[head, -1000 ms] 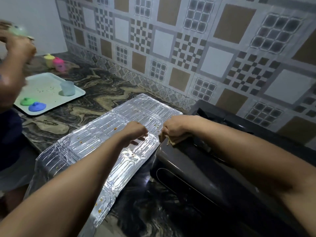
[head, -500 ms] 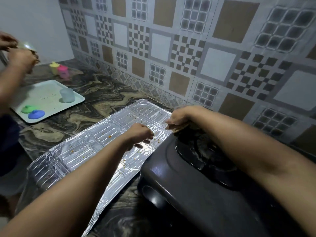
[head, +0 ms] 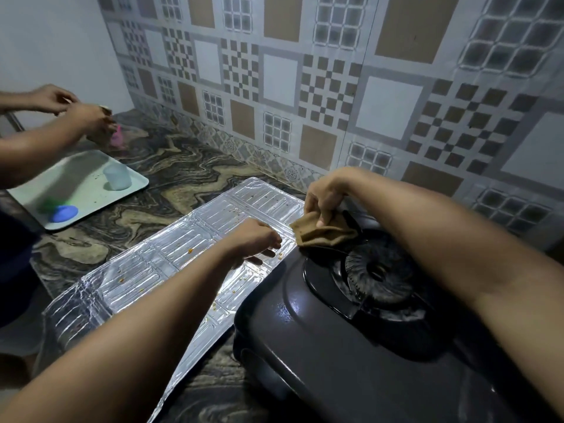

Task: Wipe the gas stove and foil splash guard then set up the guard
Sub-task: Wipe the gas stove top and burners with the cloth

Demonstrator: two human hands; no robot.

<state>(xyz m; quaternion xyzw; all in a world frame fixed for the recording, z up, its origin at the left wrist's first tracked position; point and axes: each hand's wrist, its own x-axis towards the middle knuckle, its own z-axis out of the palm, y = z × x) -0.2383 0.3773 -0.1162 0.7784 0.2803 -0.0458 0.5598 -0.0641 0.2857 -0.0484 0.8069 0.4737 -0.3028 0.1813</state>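
The silver foil splash guard (head: pixel 171 261) lies flat on the marbled counter, dotted with orange food specks. My left hand (head: pixel 254 241) rests on its right part, fingers bent down onto the foil beside the stove. My right hand (head: pixel 325 196) pinches a crumpled brown cloth (head: pixel 323 232), which hangs over the far left corner of the dark gas stove (head: pixel 320 331). The stove's black burner (head: pixel 377 274) sits just right of the cloth.
Another person's hands (head: pixel 76 117) work at the far left over a pale tray (head: pixel 91 190) holding a small cup (head: pixel 116 177) and green and blue lids (head: pixel 62 212). A patterned tile wall (head: pixel 335 87) runs behind the counter (head: pixel 171 178).
My right hand has lifted from the stove's edge and the brown cloth now shows hanging from it. The view has shifted right, showing more of the stove and burner. My left hand stays on the foil.
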